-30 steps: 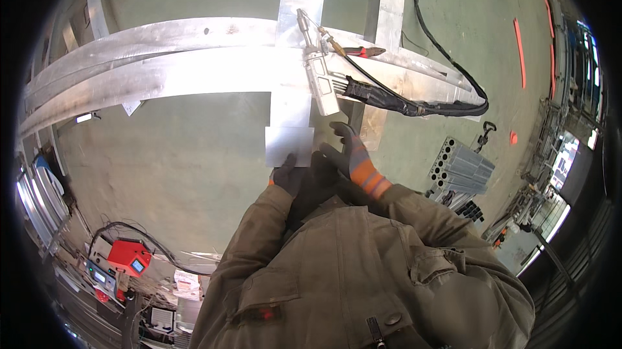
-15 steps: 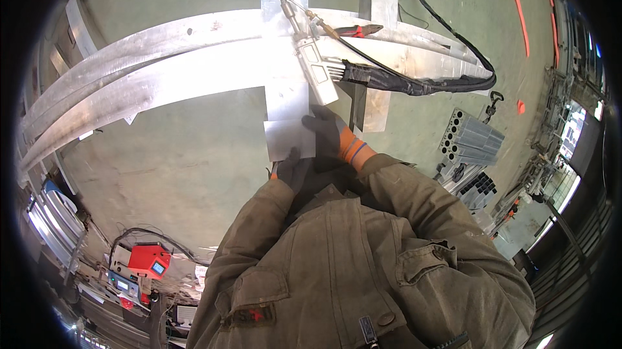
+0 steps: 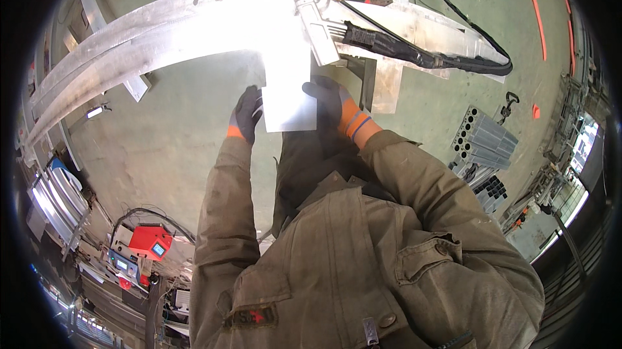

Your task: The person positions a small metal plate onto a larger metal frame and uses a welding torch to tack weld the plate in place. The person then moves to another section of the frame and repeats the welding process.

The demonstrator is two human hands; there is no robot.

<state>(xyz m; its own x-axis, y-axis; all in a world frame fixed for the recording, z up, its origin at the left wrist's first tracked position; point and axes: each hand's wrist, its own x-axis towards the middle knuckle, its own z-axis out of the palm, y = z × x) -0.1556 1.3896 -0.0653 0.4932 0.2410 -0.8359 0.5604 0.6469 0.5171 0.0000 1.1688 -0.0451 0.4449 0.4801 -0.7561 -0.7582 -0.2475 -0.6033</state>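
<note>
A bright square metal plate [image 3: 289,116] lies at the near end of a long metal strip [image 3: 288,67], slightly wider than it. My right hand [image 3: 330,100], in a dark glove with an orange cuff, grips the plate's right edge, thumb on top. My left hand [image 3: 245,113], gloved alike, is at the plate's left edge with its fingers loosely bent and apart; whether they touch the edge is hard to tell. Just beyond, a white welding gun [image 3: 317,32] rests on the metal, its black cable [image 3: 395,51] trailing right. Glare washes out part of the strip.
Curved metal bars [image 3: 116,48] cross beneath the strip. Pliers [image 3: 374,2] lie behind the gun. On the right are bundled metal tubes [image 3: 489,138] and an orange strip [image 3: 538,22] on the floor. A red machine [image 3: 150,242] stands at lower left.
My left hand has left the plate's near edge and moved to its left side. My right hand stays at the right edge. The whole view has shifted, so the metalwork appears higher.
</note>
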